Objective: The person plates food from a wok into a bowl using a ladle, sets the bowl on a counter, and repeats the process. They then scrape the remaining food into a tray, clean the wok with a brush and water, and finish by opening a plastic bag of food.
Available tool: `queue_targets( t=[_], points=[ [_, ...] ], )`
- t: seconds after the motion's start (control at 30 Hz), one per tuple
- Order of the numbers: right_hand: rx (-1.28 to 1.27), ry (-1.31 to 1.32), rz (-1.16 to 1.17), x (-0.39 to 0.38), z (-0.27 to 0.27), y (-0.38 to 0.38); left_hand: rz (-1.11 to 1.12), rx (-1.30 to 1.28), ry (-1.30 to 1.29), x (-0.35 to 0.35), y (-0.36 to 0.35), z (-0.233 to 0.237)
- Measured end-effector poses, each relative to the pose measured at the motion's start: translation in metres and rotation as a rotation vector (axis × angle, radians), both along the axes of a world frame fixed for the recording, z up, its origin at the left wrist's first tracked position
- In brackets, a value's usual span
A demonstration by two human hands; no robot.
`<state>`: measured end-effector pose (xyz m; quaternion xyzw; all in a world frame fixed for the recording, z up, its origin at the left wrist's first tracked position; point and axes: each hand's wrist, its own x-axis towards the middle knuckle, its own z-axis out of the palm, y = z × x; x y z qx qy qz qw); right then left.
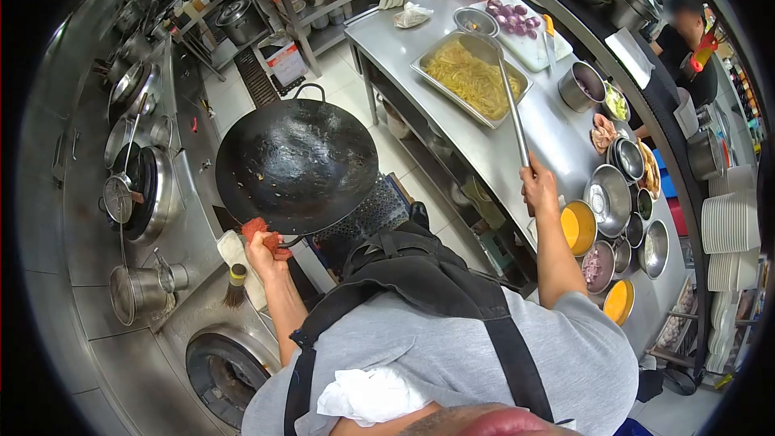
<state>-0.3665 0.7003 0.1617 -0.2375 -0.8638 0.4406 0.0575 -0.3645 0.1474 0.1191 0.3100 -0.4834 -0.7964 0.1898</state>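
Observation:
My left hand (262, 257) is wrapped round a red cloth (253, 228) at the near handle of a large black wok (295, 163). The wok is held out over the floor beside the stove, its inside shiny with oil and small food bits. In my right hand (538, 186) is the long metal handle of a ladle (515, 105). Its round bowl end overlaps the far edge of a metal tray (504, 119) on the steel table. Yellow strips of food (466, 73) fill that tray.
Sliced purple onions and a knife (550, 39) lie on a white cutting board (525, 42). Bowls with orange liquid (577, 226) and other ingredients crowd the table's right side. A burner (226, 375) and a brush (235, 287) are at left. Another person (686, 48) stands behind the right shelf.

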Motion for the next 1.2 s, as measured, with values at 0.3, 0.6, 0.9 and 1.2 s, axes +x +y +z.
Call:
queue_targets(
  t=[0.3,0.6,0.9,1.2],
  points=[
    [-0.410,0.050,-0.024,-0.008,-0.005,-0.049,0.007,0.029,0.005,0.008,-0.003,0.010],
    [-0.357,0.080,0.109,-0.040,-0.024,-0.058,-0.044,-0.033,-0.063,0.010,-0.005,0.014],
    [0.024,0.067,-0.087,0.017,-0.024,-0.025,-0.045,0.019,-0.057,0.008,-0.006,0.004],
    [-0.265,0.094,-0.071,0.033,-0.015,-0.024,0.009,-0.013,-0.060,-0.002,-0.003,0.005]
  ],
)
